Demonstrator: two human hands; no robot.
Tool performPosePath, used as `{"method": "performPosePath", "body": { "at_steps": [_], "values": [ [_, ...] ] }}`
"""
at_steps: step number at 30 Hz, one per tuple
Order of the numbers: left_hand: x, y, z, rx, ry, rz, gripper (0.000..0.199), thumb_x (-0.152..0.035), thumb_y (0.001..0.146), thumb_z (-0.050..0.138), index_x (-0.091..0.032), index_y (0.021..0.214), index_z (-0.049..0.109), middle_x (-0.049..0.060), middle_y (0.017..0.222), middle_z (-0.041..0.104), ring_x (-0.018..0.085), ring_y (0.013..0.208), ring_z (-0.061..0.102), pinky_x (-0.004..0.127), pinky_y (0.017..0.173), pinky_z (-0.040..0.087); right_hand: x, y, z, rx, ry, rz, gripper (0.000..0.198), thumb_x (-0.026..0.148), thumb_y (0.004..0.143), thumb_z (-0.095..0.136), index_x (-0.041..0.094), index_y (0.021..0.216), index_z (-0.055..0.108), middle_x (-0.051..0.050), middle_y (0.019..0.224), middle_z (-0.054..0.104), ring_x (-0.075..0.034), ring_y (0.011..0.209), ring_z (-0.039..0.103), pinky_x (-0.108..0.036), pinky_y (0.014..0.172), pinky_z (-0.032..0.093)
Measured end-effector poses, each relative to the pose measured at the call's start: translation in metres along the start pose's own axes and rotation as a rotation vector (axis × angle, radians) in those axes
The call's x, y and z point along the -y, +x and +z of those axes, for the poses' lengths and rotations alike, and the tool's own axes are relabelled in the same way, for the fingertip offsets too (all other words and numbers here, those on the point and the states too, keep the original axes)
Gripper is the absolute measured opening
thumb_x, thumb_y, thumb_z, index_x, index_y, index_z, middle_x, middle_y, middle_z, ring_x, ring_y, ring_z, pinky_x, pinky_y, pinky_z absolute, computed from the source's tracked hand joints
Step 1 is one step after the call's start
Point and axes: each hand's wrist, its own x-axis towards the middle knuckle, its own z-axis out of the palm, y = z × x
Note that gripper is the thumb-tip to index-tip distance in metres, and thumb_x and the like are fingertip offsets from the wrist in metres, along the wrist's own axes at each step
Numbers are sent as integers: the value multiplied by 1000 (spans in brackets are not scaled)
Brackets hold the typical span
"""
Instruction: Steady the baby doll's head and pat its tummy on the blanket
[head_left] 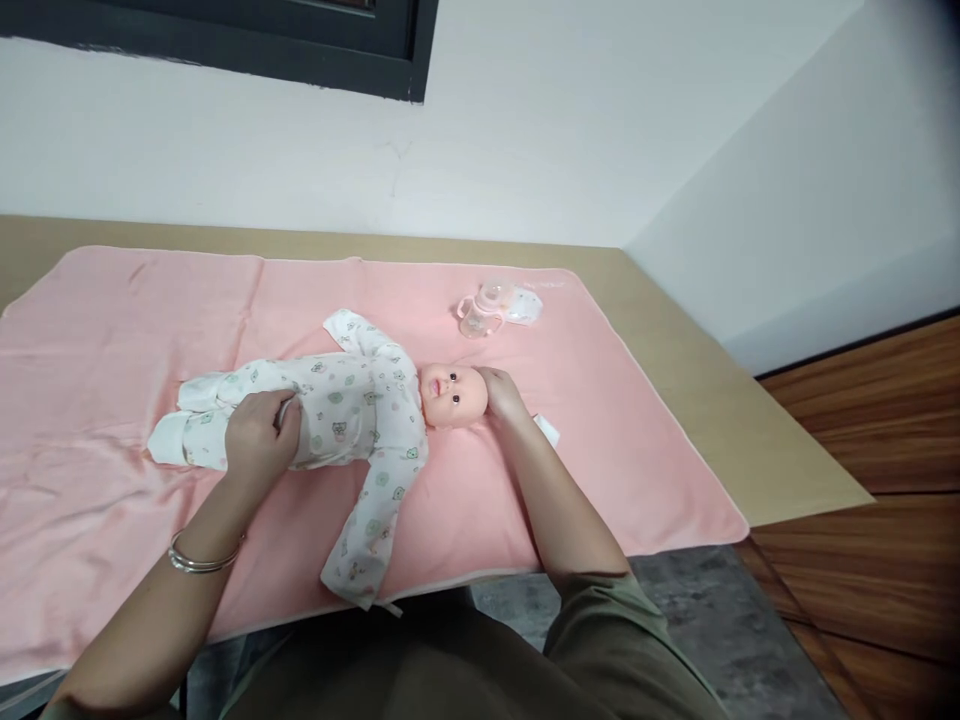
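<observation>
A baby doll point(352, 400) lies on its back on a pink blanket point(112, 330) spread over a tan table point(712, 390), head pointing away from the window side and legs toward the far left end of the blanket. The doll wears a white printed sleepsuit point(352, 405), its sleeves spread out, one toward the wall and one toward the person's edge of the table.

The left hand point(261, 436) rests on the doll's hips and thighs, fingers curled loosely down over the sleepsuit cloth; whether it pinches the fabric or only presses on it cannot be told. A silver bangle point(201, 558) sits on that wrist. The right hand point(501, 392) cups the top of the doll's head point(454, 395), fingers bent around the crown, touching it.

Beyond the doll's head, nearer the wall, a clear pink feeding bottle point(480, 310) lies on the blanket just beside a small folded white cloth point(529, 305). A small white tag point(547, 430) shows just beside the right wrist.
</observation>
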Motion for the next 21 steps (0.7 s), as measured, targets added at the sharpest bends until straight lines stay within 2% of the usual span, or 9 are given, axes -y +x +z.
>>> {"method": "performPosePath", "body": {
  "at_steps": [4, 8, 16, 21],
  "values": [
    [0, 1, 0, 6, 6, -4, 31, -39, 96, 46, -21, 95, 71, 11, 92, 74, 31, 90, 66, 45, 83, 50, 8, -6, 8, -17, 89, 60, 37, 51, 77, 62, 14, 79, 68, -9, 75, 70, -23, 73, 64, -36, 71, 51],
    [2, 0, 1, 13, 14, -5, 32, -38, 96, 44, -20, 95, 71, 11, 94, 75, 30, 91, 66, 44, 84, 50, 14, -12, 14, 26, 168, 138, 38, 49, 80, 59, 13, 84, 70, -14, 85, 73, -29, 81, 68, -41, 75, 54],
    [1, 1, 0, 46, 60, -15, 37, -37, 97, 42, -17, 98, 73, 11, 95, 76, 29, 92, 67, 40, 82, 49, 28, -20, 20, 260, 563, 338, 37, 47, 82, 57, 15, 97, 69, -15, 112, 74, -36, 109, 69, -50, 86, 61],
    [2, 2, 2, 38, 74, -4, 41, -38, 97, 41, -15, 99, 74, 12, 94, 76, 30, 91, 67, 41, 82, 49, 17, -13, 22, 256, 681, 257, 29, 45, 79, 64, 20, 93, 67, -11, 105, 75, -35, 105, 70, -53, 87, 61]
  ]
}}
